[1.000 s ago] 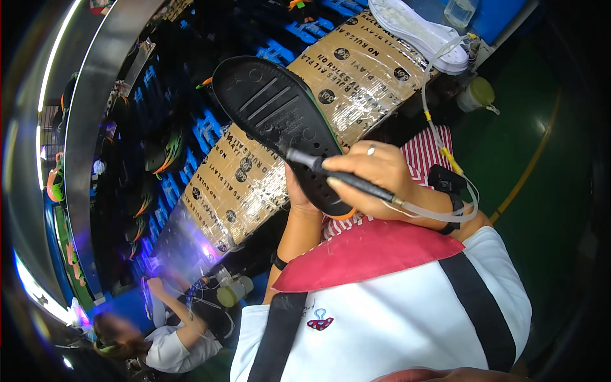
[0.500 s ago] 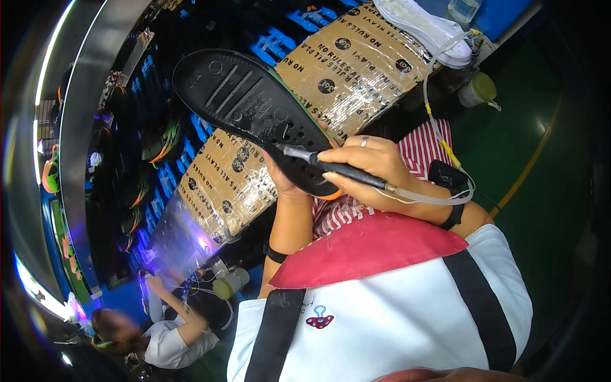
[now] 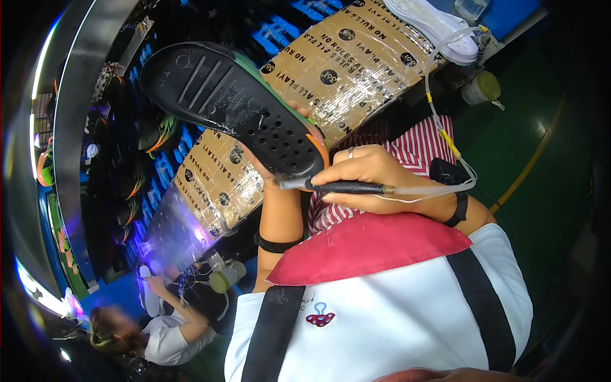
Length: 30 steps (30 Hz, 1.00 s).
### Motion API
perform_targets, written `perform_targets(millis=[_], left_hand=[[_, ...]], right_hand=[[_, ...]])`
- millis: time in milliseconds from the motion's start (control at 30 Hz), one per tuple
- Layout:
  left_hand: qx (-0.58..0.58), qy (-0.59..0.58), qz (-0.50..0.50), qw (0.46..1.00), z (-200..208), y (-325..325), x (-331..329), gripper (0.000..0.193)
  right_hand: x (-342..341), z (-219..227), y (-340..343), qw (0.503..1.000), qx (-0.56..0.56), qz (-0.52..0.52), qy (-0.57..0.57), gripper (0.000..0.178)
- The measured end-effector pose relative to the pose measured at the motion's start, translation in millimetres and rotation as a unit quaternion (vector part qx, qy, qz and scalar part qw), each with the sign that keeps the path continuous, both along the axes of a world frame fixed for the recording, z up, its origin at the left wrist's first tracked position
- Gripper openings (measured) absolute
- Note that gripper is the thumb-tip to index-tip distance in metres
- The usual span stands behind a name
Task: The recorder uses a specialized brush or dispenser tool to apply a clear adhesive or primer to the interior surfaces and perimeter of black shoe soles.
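A black shoe sole (image 3: 229, 105) with grooves, small holes and a green-orange edge is held up in front of me. My left hand (image 3: 264, 169) grips it from underneath, mostly hidden behind the sole's near end. My right hand (image 3: 375, 175), with a ring on one finger, holds a thin black pen-shaped applicator (image 3: 344, 187) whose tip touches the near end of the sole. A clear tube (image 3: 439, 134) with yellow fittings runs from the applicator up to the bench.
A cardboard-covered bench top (image 3: 331, 83) wrapped in clear tape lies beyond the sole. White soles (image 3: 433, 25) and a small jar (image 3: 482, 86) are at its far right. Another seated person (image 3: 159, 331) works at lower left beside racks of shoes (image 3: 137, 140).
The sole has been lifted closer and now fills more of the view. My right hand with the applicator has slid toward the sole's near end.
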<state>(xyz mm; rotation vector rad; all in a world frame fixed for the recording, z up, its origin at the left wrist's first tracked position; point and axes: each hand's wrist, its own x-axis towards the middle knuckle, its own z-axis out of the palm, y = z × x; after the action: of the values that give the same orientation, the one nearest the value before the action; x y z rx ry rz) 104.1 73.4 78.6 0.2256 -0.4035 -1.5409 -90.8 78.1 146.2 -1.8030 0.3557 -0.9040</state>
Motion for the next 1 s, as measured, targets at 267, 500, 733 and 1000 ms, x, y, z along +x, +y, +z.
perform_targets(millis=[267, 500, 733, 1000], left_hand=[[-0.046, -0.035, -0.025, 0.998, 1, -2, 17, 0.084], [-0.050, -0.097, -0.091, 0.990, 1, -3, 32, 0.079], [-0.007, -0.063, -0.132, 0.989, 12, -3, 42, 0.057], [0.045, -0.211, -0.158, 0.964, 36, -17, 39, 0.046]], right_hand=[[-5, 3, -4, 0.998, 0.021, 0.030, 0.055, 0.025], [-8, 2, -4, 0.998, 0.028, 0.004, 0.049, 0.026], [-13, -3, -7, 0.998, 0.020, 0.057, -0.008, 0.025], [-14, -4, -14, 0.986, -0.011, 0.165, -0.007, 0.025]])
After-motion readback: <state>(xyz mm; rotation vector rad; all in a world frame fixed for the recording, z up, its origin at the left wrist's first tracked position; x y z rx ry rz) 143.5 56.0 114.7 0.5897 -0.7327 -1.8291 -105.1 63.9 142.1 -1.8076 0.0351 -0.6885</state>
